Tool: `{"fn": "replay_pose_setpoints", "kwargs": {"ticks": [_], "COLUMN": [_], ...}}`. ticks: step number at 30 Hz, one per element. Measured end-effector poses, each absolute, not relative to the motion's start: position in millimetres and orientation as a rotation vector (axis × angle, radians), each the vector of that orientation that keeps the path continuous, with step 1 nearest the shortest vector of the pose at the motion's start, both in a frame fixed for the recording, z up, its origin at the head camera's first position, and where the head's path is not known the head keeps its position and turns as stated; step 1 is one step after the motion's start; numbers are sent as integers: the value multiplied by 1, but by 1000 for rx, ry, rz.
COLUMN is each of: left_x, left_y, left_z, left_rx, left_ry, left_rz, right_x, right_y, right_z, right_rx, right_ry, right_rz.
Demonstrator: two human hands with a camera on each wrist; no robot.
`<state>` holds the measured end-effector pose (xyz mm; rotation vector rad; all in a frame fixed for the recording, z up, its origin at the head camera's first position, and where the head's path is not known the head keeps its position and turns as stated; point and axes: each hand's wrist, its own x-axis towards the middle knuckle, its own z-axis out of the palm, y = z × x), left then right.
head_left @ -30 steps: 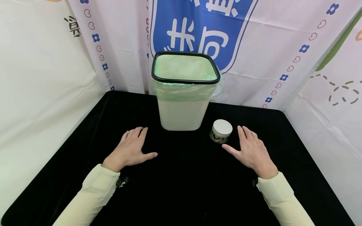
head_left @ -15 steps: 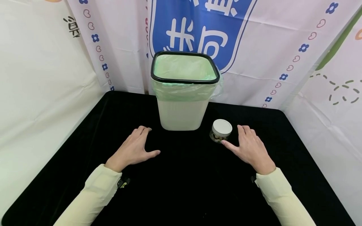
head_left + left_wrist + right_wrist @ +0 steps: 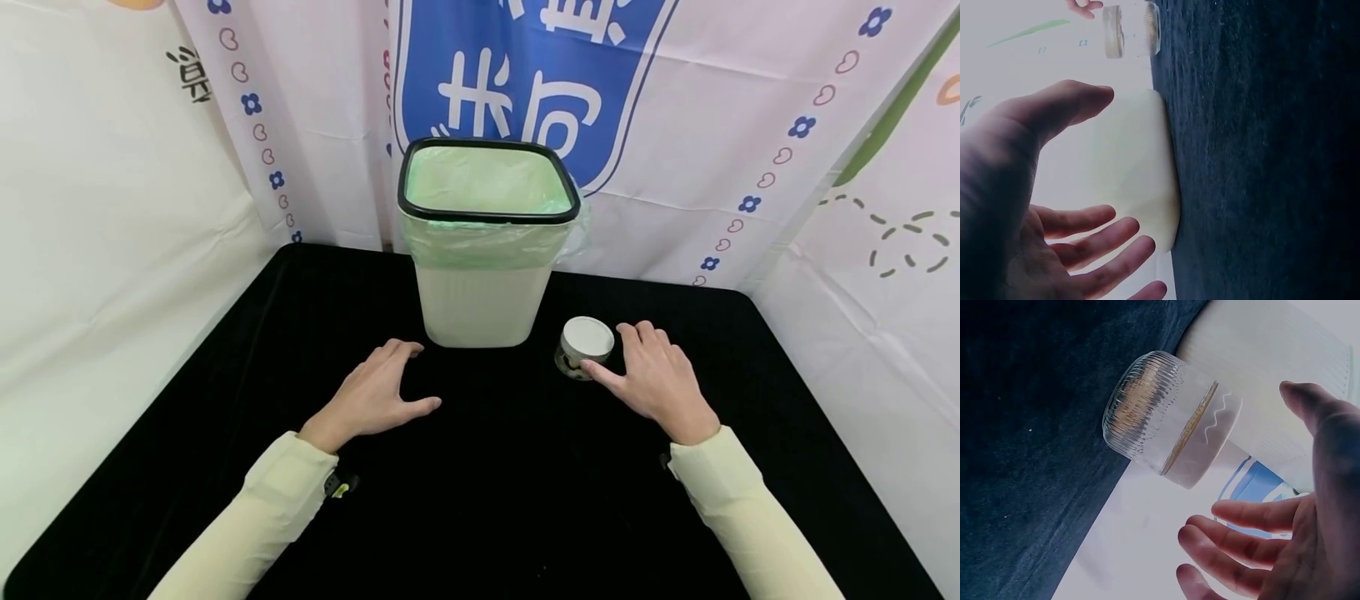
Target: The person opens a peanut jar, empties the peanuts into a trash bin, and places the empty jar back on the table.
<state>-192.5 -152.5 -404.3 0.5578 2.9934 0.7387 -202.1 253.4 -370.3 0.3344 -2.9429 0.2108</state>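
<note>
A small clear jar [image 3: 587,342] with a white lid and brownish contents stands upright on the black table. My right hand [image 3: 660,379] is at its right side, thumb and fingers spread around it; in the right wrist view a gap shows between the fingers [image 3: 1235,550] and the jar [image 3: 1166,419]. My left hand [image 3: 375,392] hovers over the table in front of the bin, holding nothing, its thumb apart from its bent fingers [image 3: 1104,250]. A pale bin [image 3: 483,304] with a black rim and a green liner bag stands behind, between the hands.
The black cloth-covered table [image 3: 480,483] has rounded back corners. White printed curtains [image 3: 330,167] close in the back and both sides; the bin stands near the back one, with a blue sign on it.
My right hand has moved left and slightly forward, closer to the jar, its thumb now overlapping the jar's front. My left hand has shifted right, toward the bin. Bin and jar stay put.
</note>
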Motion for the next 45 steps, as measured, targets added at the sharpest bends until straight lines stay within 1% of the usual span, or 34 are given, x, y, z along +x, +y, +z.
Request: {"fn": "replay_pose_setpoints", "kwargs": {"ticks": [11, 32, 45], "left_x": [-195, -200, -201], "left_y": [-141, -121, -110], "left_z": [-407, -407, -406], "left_rx": [538, 657, 673], "left_ry": [2921, 2847, 2808], "left_rz": [849, 947, 959], "right_x": [-218, -244, -253], "right_y": [241, 226, 217], "right_z": [-371, -365, -371], "right_rx": [357, 377, 360], "right_ry": [-2906, -2983, -3003], "right_rz": [158, 77, 57]}}
